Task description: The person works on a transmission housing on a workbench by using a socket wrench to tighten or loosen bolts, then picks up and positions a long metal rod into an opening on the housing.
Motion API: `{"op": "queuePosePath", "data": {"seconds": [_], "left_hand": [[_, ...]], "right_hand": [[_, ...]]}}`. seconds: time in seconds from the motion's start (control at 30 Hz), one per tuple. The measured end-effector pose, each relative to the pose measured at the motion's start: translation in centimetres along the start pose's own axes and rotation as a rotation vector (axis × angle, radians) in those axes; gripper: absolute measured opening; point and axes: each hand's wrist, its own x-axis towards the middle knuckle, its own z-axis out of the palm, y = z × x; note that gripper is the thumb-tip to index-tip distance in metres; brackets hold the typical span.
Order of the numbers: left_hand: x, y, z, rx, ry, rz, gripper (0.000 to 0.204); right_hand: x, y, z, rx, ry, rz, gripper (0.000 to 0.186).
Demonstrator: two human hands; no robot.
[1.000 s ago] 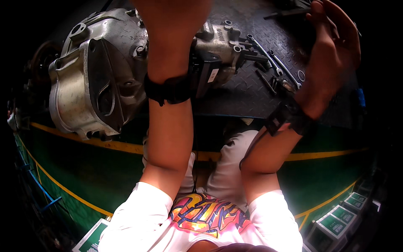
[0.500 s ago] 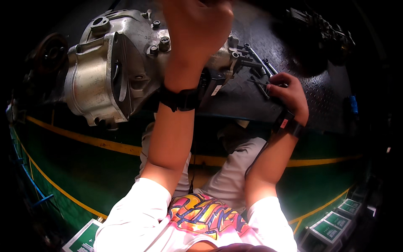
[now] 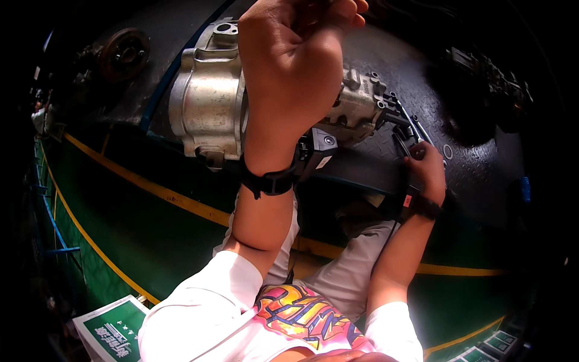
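My left hand [image 3: 295, 66] is raised over a silvery cast-metal gearbox housing [image 3: 208, 99], hiding its middle. Its fingers curl in at the picture's upper edge and are partly cut off, so whatever they may hold is hidden. Lower and to the right, my right hand [image 3: 430, 172] is on the dark table beside several wrenches [image 3: 422, 130]. The fingers of this hand are bent together at the tool handles; what lies between them cannot be made out. A dark slim tool [image 3: 400, 145] lies just left of its fingertips.
The dark table plate [image 3: 482, 169] has a raised tread pattern. On it are a metal ring [image 3: 447, 151], a round brown part [image 3: 125, 54] at far left and dark machinery [image 3: 488, 72] at far right. A green-and-white box [image 3: 114, 332] stands at lower left.
The view has shifted, and the housing and tools now appear farther right and lower. My right hand has closed in on the wrench handles. My left hand stays raised, its fingers now showing more.
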Motion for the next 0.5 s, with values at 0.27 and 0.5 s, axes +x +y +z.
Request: {"op": "queuePosePath", "data": {"seconds": [0.27, 0.5], "left_hand": [[0.8, -1.9, -2.1, 0.354, -0.081, 0.227, 0.022], [0.0, -1.1, -1.6, 0.572, -0.153, 0.216, 0.02]], "right_hand": [[-2.4, -8.1, -4.8, 0.177, 0.221, -0.071, 0.025], [-2.5, -22.0, -2.9, 0.639, -0.046, -0.969, 0.027]]}}
